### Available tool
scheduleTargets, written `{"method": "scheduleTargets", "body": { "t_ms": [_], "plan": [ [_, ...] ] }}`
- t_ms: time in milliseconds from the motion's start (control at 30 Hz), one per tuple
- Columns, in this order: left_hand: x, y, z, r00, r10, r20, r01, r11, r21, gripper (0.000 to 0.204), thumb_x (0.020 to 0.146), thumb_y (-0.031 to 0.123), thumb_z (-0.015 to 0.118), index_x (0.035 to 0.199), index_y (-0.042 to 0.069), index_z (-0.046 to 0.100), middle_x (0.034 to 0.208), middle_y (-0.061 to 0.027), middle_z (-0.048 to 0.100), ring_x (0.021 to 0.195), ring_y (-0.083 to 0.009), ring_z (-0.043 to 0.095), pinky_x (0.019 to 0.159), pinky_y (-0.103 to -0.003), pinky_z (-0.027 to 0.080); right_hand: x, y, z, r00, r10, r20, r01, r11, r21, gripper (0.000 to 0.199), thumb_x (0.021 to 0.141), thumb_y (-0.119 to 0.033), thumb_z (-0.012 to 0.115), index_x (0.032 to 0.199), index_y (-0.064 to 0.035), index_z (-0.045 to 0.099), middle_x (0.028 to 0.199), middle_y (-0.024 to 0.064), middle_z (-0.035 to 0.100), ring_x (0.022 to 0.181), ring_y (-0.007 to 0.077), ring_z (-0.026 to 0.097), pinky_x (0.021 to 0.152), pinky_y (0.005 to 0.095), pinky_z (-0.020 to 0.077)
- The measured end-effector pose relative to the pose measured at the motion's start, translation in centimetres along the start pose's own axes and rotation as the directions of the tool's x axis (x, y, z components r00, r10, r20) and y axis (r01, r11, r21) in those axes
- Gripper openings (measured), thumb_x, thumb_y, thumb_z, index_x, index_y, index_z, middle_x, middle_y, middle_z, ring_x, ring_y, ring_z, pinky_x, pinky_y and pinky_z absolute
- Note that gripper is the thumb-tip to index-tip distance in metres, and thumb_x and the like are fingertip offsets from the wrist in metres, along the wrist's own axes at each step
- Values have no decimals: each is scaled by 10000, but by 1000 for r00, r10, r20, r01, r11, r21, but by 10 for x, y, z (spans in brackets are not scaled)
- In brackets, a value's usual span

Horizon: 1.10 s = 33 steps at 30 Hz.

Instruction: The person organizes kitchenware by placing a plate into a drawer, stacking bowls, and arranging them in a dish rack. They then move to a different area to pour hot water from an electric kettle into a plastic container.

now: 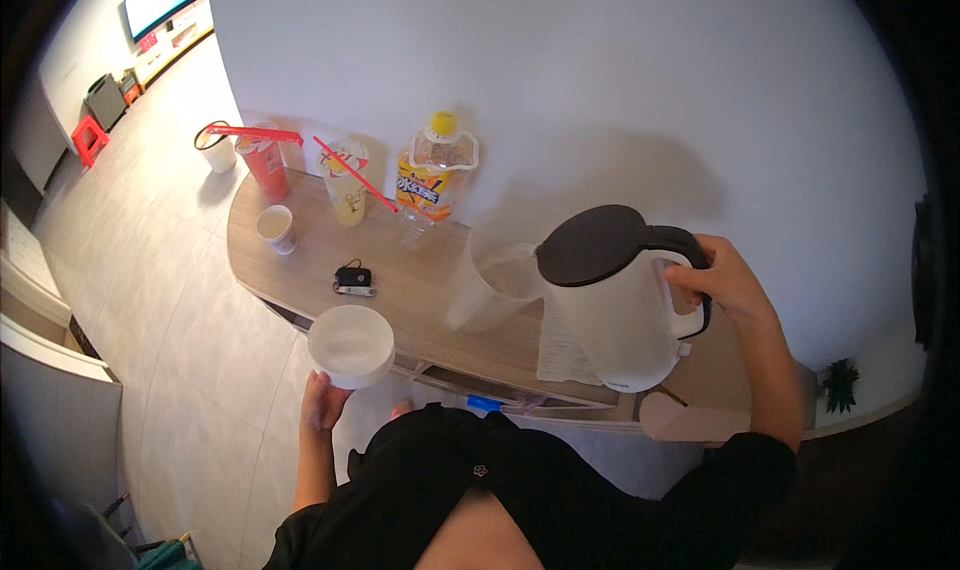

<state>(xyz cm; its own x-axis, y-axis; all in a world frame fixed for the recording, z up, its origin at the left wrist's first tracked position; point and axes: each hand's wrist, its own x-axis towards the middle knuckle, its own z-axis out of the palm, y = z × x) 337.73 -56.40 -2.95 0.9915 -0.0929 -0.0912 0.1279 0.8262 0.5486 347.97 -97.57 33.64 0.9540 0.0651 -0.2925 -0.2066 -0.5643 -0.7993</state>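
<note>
right hand [728, 282] grips kettle [615, 300] handle, kettle tilted over jug [490, 282] | left hand [325, 402] holds white bowl [350, 346], near left | cups, bottle [432, 180] far on table [420, 295]

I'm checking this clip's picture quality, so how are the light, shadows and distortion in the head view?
Head view: strong fisheye, the wooden table edge bows and black corners frame the picture; soft indoor light, the white kettle in the right hand throws a broad faint shadow on the wall; the white lid above the left hand looks slightly washed out.
</note>
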Motion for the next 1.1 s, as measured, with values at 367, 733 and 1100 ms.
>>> {"method": "scheduleTargets", "body": {
  "t_ms": [367,733,1100],
  "plan": [
    [85,-39,9,997,-54,-51,60,990,125,536,818,118,583,1271,27,312,1162,-104,491,1007,-197,518,824,-332,456,0,1,1,999,-38,-12,38,999,-17,232,683,-179,708,757,-30,546,536,-4,471,421,72,425,413,217,349],
    [97,49,73,952,300,55,-81,74,994,190,801,94,591,963,-5,578,884,-116,619,720,-142,589,655,-276,469,2,4,-5,999,-29,14,30,998,-51,375,818,-399,555,700,-45,516,506,5,474,415,80,446,410,212,369],
    [177,53,343,470,-315,825,-860,48,508,108,771,64,557,857,64,622,849,-85,610,829,-233,549,746,-339,433,10,-14,-2,998,55,-11,-54,998,24,554,890,-516,339,673,-43,528,464,11,467,384,90,435,389,220,370]
  ]
}}
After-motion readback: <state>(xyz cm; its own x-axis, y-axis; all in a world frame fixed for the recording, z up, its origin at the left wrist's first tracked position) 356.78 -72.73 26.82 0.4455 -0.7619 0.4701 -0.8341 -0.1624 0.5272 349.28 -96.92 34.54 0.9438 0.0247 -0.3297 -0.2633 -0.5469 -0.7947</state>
